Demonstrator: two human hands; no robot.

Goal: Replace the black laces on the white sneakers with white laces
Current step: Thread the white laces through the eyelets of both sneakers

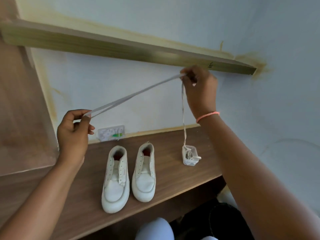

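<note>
**White lace stretched between two hands**

The left hand (72,134) and raised right hand (199,85) each pinch a white lace (131,97), doubled and taut between them. Its tail drops from the right hand into a clear tub (189,155) (more lace inside). Below the hands, two unlaced sneakers (129,177) sit on a desk (173,184).

The left hand (73,130) at nine o'clock and the right hand (199,84) at one o'clock pinch a white lace (131,97) taut above two laceless white sneakers (128,175) on the counter (173,179); its tail drops into a small clear box (189,155).
</note>
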